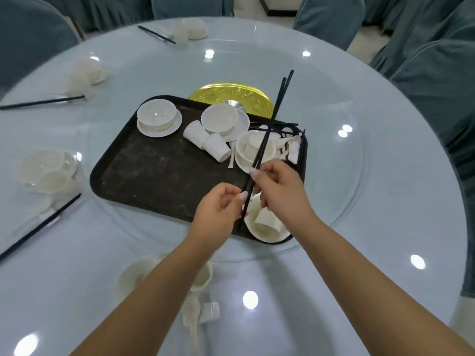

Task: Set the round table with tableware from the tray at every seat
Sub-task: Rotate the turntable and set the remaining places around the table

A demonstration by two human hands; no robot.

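A dark tray [154,173] sits mid-table with white bowls on saucers [158,119], two tipped cups [207,142], spoons and loose black chopsticks. Over its near right corner both hands hold a pair of black chopsticks [276,111] that slants up and away. My right hand [279,188] pinches the pair near the middle, and my left hand [221,209] pinches its lower end. Beneath them a cup lies in a bowl [264,224]. A white bowl and cup [203,276], a spoon [191,314] and a rest lie at the near seat, partly hidden by my left forearm.
Set places with white dishes and chopsticks lie at the left [46,170], far left [87,75] and far side [187,30]. A gold disc [231,95] lies behind the tray. Grey-blue covered chairs [437,80] ring the round glass-topped table [359,201].
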